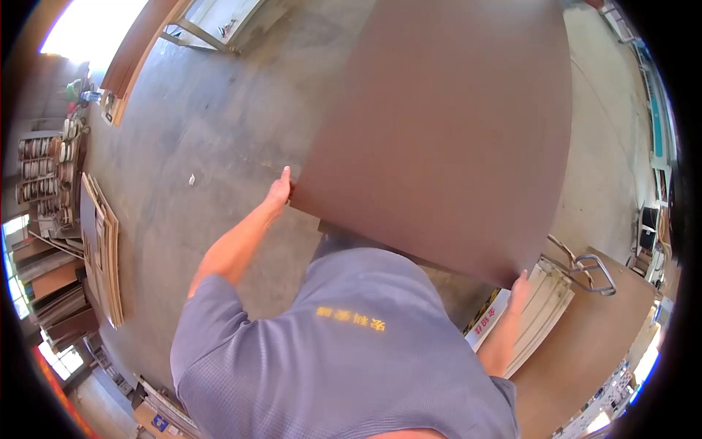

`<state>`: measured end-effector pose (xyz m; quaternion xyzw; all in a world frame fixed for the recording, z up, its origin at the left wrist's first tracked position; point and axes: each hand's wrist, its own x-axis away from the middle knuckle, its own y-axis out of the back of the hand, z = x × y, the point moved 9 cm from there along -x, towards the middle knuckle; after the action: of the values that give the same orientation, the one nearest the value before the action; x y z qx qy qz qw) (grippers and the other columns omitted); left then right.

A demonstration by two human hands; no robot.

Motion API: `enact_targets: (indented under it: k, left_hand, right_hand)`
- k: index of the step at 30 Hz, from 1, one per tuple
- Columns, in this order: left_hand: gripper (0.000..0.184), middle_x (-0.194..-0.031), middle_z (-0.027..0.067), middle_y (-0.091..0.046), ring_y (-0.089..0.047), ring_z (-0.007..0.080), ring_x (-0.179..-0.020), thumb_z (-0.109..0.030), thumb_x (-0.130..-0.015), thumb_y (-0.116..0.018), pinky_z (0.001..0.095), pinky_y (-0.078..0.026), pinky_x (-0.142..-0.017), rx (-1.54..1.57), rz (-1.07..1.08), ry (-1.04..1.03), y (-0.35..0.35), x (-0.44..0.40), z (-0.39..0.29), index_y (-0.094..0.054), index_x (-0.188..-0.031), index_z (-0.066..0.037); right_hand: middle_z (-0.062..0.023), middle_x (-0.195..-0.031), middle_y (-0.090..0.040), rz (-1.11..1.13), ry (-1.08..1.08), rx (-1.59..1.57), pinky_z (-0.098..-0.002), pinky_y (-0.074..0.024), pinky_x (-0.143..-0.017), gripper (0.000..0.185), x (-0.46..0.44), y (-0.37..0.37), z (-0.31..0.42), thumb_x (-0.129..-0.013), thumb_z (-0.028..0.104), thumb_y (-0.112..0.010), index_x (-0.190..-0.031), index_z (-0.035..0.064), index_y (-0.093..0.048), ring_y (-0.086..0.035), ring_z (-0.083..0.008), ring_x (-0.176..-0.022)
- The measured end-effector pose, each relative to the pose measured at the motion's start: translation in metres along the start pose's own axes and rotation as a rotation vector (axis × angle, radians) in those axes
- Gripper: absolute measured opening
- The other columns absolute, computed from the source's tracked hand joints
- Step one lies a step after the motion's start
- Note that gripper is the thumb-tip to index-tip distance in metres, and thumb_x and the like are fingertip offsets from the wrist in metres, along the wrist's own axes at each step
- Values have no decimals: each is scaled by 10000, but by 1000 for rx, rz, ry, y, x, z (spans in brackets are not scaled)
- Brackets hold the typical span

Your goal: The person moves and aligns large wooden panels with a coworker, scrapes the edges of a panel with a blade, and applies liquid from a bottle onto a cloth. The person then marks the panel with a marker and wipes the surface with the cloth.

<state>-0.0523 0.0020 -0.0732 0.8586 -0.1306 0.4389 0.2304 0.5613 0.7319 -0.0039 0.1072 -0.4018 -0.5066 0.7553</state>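
While both hands grip its near end, the board (453,124) stretches from just in front of the person toward the far side, where it runs out of view. It is wide, flat and plain brown. The left hand (278,192) is at its near left corner, thumb pointing up and away along the edge; the right hand (519,294) is at its near right corner, thumb against the edge. Each hand seems closed on the board between thumb and fingers, but the fingers are mostly hidden, so I cannot tell how they lie underneath. The board is off to the right of the scene's middle, over the concrete floor (219,117); what bears its far end cannot be seen.

Behind the hands, the person's grey shirt (344,380) carries yellow lettering (351,319) across the chest. Near the right forearm, pale strips (545,311) lie side by side, with a white label (488,319) bearing red characters on their left. Beyond them, a metal frame (598,278) rests by a brown sheet (585,344) at the near right.

On the left, a small white scrap (191,179) lies on the floor. Further left, several panels (104,252) stand together on edge, and a rack (44,170) of rounded items is past them. At the far left stands a light-topped bench (212,31), beside long brown planks (139,47).
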Motion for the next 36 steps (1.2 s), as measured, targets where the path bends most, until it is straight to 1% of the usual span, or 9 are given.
enact_targets:
  k: [3,6,10,13,16,18,21,27,36]
  left_hand:
    - [840,-1176,167,-737,-613,227,-1141,-730,-1037,-372,425,-429,-1075,90,147,100,-69,-6,2,-750,-1107,17]
    - [923,-1213,158,-732,-639,295,-1153,-763,-1023,-338,442,-431,-1093,70,-50,17,60,-28,-1,-717,-1236,51]
    - [1081,-1312,202,-715,-681,312,-1220,-821,-984,-308,422,-454,-1134,275,166,56,7,-55,23,-651,-1284,160]
    - [983,-1222,164,-735,-683,291,-1109,-827,-990,-301,413,-503,-931,127,0,-4,64,-10,-2,-638,-1375,12]
    - [671,-1609,263,-423,-393,411,-1490,-403,-1085,-523,509,-317,-1222,-574,-570,-770,56,76,-97,-407,-1559,58]
    - [671,-1681,277,-285,-230,444,-1574,-229,-1047,-576,529,-168,-1298,-688,-429,-1046,-24,149,-159,-324,-1601,54]
    - [775,-1717,247,-210,-139,426,-1609,-230,-993,-638,532,-105,-1313,-930,-179,-1137,-150,176,-183,-276,-1620,46]
    - [782,-1710,267,-217,-157,435,-1600,-350,-989,-584,574,-91,-1303,-1162,-213,-1055,-210,168,-180,-310,-1609,41]
    - [790,-1705,279,-229,-184,466,-1586,-354,-964,-549,588,-90,-1296,-1169,-199,-1002,-207,163,-175,-318,-1604,48]
  right_hand:
    - [-334,-1168,-710,-320,-4,554,-495,-499,-1026,716,7,104,44,-1082,517,-471,-1250,-154,-654,-690,-412,-1146]
    - [-355,-1098,-708,-298,36,422,-509,-504,-990,641,64,-41,35,-1067,473,-519,-1102,-143,-692,-675,-481,-1101]
    - [-353,-1204,-679,-396,18,495,-527,-480,-1044,611,68,0,43,-1040,449,-553,-1191,-134,-655,-636,-484,-1189]
    - [-344,-1334,-622,-324,-86,463,-538,-460,-1091,653,86,-50,53,-1036,450,-556,-1339,-128,-571,-595,-492,-1251]
    - [-309,-1511,-483,-491,90,675,-526,-353,-1198,727,87,-66,99,-1020,434,-582,-1480,-109,-435,-448,-461,-1422]
    - [-284,-1603,-387,-522,326,775,-516,-267,-1258,754,73,-86,173,-1005,391,-616,-1529,-95,-376,-329,-431,-1519]
    - [-252,-1663,-323,-433,493,703,-502,-219,-1288,754,5,-116,282,-995,348,-643,-1563,-55,-355,-261,-402,-1568]
    - [-241,-1695,-272,-621,692,538,-495,-189,-1302,769,-128,-127,481,-1032,408,-573,-1598,-41,-311,-217,-384,-1592]
    - [-136,-1751,-186,-385,494,730,-479,-116,-1324,809,-195,-191,448,-1077,505,-438,-1666,15,-178,-139,-296,-1626]
